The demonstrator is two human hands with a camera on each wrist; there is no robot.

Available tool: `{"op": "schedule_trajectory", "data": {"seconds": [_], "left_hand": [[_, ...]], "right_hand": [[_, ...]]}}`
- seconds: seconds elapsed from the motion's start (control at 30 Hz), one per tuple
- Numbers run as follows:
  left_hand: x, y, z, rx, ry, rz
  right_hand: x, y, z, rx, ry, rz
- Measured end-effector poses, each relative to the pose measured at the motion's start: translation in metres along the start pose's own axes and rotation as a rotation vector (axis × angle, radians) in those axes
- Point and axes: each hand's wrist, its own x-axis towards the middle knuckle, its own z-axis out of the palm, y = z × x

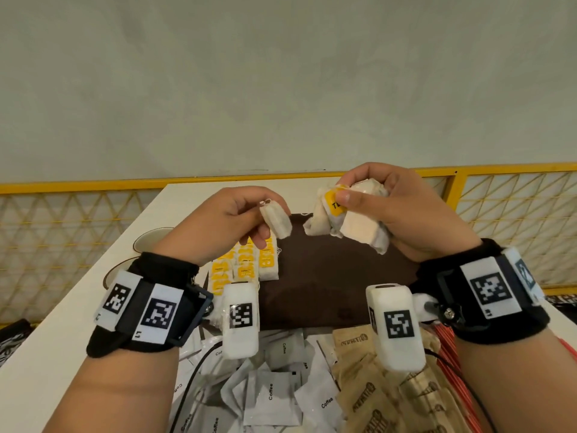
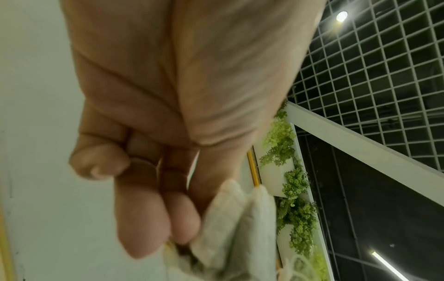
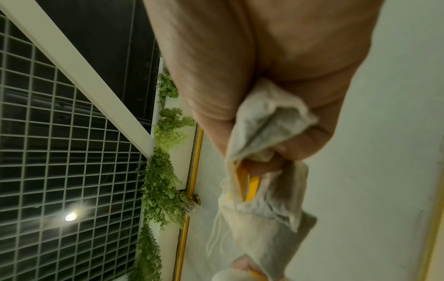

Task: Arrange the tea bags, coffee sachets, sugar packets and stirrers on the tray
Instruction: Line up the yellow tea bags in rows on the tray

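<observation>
Above the dark brown tray, both hands are raised clear of the table. Left hand pinches a single tea bag between thumb and forefinger — the bag hangs tilted, its string bunched at the top. Left wrist view confirms: fingers curled, the pale bag at the fingertips. Right hand clutches a bunch of tea bags, thumb pressed on a yellow tag; the exact count cannot be told. Right wrist view shows the same bunch, crumpled in the fist.

On the tray's left part, rows of tea bags with yellow tags lie flat, side by side. Near edge of the table, below the wrists — a loose heap of white coffee sachets, brown sugar packets to their right, and red-striped stirrers at the far right. A cup on a saucer stands left of the tray.
</observation>
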Motion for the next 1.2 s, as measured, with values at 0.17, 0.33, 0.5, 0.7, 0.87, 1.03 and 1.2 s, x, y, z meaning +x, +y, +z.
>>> {"op": "schedule_trajectory", "data": {"seconds": [0.17, 0.33, 0.5, 0.7, 0.87, 1.03, 1.2], "left_hand": [[0.001, 0.001, 0.002, -0.135, 0.077, -0.035], [0.003, 0.003, 0.013, -0.099, 0.091, 0.065], [0.008, -0.002, 0.027, -0.050, 0.078, 0.139], [0.008, -0.014, 0.017, -0.035, 0.015, 0.108], [0.005, -0.015, 0.013, -0.072, -0.060, 0.108], [0.005, -0.016, 0.015, -0.255, -0.104, 0.106], [0.005, -0.019, 0.020, -0.329, -0.133, 0.068]], "right_hand": [[0.002, 0.003, 0.001, -0.007, -0.017, 0.008], [0.003, 0.005, 0.006, 0.008, -0.023, 0.011], [0.004, 0.012, 0.015, -0.017, -0.021, 0.038], [0.003, 0.009, 0.001, -0.071, -0.116, 0.033], [0.001, 0.010, -0.006, 0.055, -0.225, 0.095], [0.002, 0.015, 0.000, 0.115, -0.332, 0.081], [-0.002, 0.014, 0.006, 0.186, -0.399, 0.032]]}}
